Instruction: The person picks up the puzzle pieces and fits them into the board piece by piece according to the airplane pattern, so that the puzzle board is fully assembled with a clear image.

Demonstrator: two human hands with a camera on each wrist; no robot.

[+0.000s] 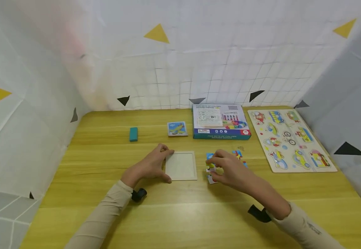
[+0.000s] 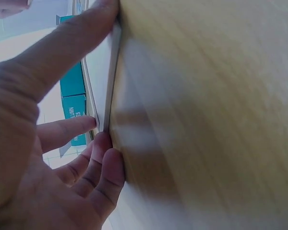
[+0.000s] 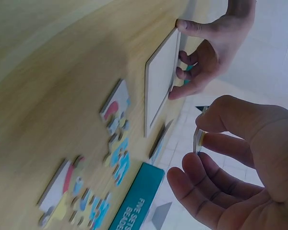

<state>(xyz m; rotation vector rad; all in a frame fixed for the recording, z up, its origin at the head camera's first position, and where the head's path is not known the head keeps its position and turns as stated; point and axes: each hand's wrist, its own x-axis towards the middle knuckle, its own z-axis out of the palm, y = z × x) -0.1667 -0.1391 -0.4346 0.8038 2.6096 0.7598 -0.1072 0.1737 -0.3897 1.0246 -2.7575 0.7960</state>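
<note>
My left hand (image 1: 151, 164) holds a square, shallow wooden puzzle tray (image 1: 181, 166) by its left side, thumb at the near corner and fingers at the far one. The tray lies flat with its pale inside bare. To its right, my right hand (image 1: 232, 170) pinches a small puzzle piece (image 3: 199, 139) between thumb and fingers, raised above the table; a bit of yellow shows on it. Below and around that hand lie several colourful jigsaw pieces (image 3: 116, 109), some with blue, red and yellow print. The hand partly hides them in the head view.
Behind the tray lie a small airplane picture card (image 1: 177, 128) and a teal block (image 1: 133, 134). A boxed bead set (image 1: 221, 135) stands farther back. At the right is a wooden vehicle puzzle board (image 1: 292, 141). White sheeting (image 1: 174, 69) encloses the wooden table (image 1: 180, 214).
</note>
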